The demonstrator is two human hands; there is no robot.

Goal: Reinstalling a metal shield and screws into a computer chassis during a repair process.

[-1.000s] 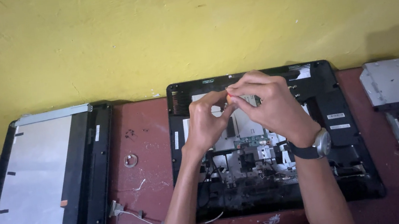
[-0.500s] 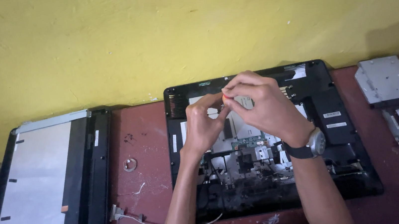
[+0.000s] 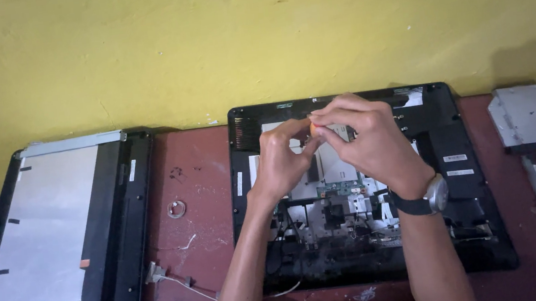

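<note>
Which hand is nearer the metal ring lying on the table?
Left. The left hand is over the open case, right of the ring; the right hand is farther right, beyond it.

Both forearms are showing bare, sleeveless; the right wrist is wearing a silver-cased watch [image 3: 436,194] on a dark strap
</note>
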